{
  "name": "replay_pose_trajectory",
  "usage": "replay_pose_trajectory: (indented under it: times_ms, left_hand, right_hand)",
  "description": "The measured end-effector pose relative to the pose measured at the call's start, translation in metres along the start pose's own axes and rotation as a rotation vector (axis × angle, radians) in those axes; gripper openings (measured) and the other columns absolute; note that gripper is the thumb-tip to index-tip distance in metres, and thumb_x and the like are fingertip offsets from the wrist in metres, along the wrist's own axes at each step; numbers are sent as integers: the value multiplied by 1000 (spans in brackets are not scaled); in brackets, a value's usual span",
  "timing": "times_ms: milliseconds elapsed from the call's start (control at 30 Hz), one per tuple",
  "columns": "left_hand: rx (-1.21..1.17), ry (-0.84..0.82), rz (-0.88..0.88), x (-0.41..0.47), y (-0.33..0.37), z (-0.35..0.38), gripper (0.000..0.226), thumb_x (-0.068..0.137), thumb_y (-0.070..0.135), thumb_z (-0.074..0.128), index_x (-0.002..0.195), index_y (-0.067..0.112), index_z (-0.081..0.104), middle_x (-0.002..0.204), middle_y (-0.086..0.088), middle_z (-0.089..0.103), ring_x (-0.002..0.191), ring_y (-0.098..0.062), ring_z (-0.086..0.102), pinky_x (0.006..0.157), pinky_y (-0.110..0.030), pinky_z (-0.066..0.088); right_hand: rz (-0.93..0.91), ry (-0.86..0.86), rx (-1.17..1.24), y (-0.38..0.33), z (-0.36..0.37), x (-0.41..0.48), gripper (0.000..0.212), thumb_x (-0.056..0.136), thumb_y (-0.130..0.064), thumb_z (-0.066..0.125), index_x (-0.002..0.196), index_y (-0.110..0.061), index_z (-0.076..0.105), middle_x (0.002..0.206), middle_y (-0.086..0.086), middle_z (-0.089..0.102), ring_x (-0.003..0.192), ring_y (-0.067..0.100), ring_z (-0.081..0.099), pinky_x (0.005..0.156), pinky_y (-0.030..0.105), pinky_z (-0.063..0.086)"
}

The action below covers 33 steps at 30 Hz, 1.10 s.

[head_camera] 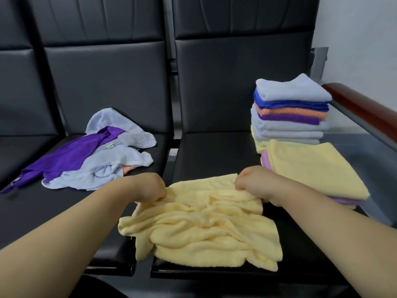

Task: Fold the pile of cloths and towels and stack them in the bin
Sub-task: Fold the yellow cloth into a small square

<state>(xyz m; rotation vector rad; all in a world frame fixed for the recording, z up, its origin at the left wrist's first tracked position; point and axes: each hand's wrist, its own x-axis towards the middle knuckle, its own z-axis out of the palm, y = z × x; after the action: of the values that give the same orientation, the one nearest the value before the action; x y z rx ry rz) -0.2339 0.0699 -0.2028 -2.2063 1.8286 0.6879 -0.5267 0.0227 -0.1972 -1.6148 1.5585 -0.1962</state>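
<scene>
A row of black padded seats (214, 151) with tall backrests (107, 82) stands against a pale grey wall (361, 39). A reddish-brown armrest (365, 110) runs along the row's right end, atop a grey metal bar (352, 118).

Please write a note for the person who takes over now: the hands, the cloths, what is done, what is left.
Left hand and right hand each grip the far edge of the crumpled yellow towel on the right seat.
Done: a tall folded stack and a low stack in front of it.
Left: this towel, the loose pile on the left seat.
No bin in view.
</scene>
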Motion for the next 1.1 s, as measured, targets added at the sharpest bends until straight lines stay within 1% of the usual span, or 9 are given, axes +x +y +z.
replay_pose_trajectory:
  times_ms: [100, 133, 200, 300, 433, 567, 833, 967, 1100]
  left_hand:
    - [6, 7, -12, 0, -2, 1, 18, 89, 21, 51, 72, 14, 53, 72, -1, 53, 68, -20, 47, 60, -27, 38]
    - [-11, 20, -4, 0, -1, 2, 16, 87, 23, 53, 76, 14, 59, 75, -1, 59, 70, -21, 54, 62, -28, 42]
    - [-70, 69, 30, 3, 3, 4, 16, 86, 30, 61, 86, 16, 69, 82, -1, 70, 78, -20, 65, 66, -31, 50]
    - [-200, 127, 83, 13, 8, 9, 30, 80, 49, 73, 85, 20, 67, 76, 2, 73, 68, -15, 65, 66, -32, 54]
    - [-209, 135, 154, 24, 13, 16, 29, 80, 49, 74, 84, 21, 66, 75, 5, 70, 61, -11, 61, 60, -30, 52]
    - [-179, 136, 254, 25, 14, 14, 20, 94, 33, 65, 85, 16, 65, 75, 5, 66, 52, -5, 54, 49, -19, 44]
    - [-281, 263, 175, 34, -4, 12, 22, 103, 26, 47, 84, 14, 47, 75, 1, 50, 67, -16, 43, 60, -28, 38]
    - [-279, 235, 184, 38, -3, 16, 6, 95, 22, 56, 90, 19, 54, 77, 3, 61, 58, -13, 53, 52, -27, 44]
    - [-357, 246, 213, 42, 6, 21, 20, 91, 43, 67, 90, 25, 60, 81, 4, 71, 62, -17, 65, 60, -34, 54]
  right_hand:
    - [-41, 99, 19, -2, 5, 6, 9, 82, -10, 57, 80, -16, 51, 84, 8, 43, 80, 22, 35, 66, 39, 32]
    - [-38, 111, 8, -2, 6, 7, 6, 83, -14, 60, 81, -14, 54, 85, 7, 48, 82, 20, 39, 68, 38, 36]
    - [-26, 85, 0, -2, 7, 8, 20, 85, -24, 65, 92, -5, 65, 87, 3, 57, 82, 19, 50, 72, 36, 43]
    - [-61, 74, -15, -2, 9, 9, 20, 89, -20, 65, 107, -13, 72, 93, -2, 65, 92, 25, 58, 83, 38, 55]
    - [-144, 138, -3, 1, 14, 19, 26, 89, -10, 65, 106, -30, 67, 100, -5, 67, 83, 12, 63, 64, 24, 48]
    - [-160, 119, 15, 2, 13, 27, 25, 87, -12, 68, 104, -30, 68, 102, -7, 68, 91, 11, 65, 69, 24, 49]
    - [-107, 29, -78, -3, 10, 37, 18, 82, -19, 68, 99, -24, 68, 97, -1, 72, 88, 20, 69, 73, 34, 57]
    - [-101, 40, -89, -3, 9, 42, 21, 82, -17, 67, 101, -26, 67, 97, 0, 72, 87, 18, 69, 74, 34, 58]
    - [-83, -37, -68, -4, 7, 43, 32, 81, -15, 64, 110, -27, 64, 99, 0, 71, 83, 18, 68, 71, 34, 57]
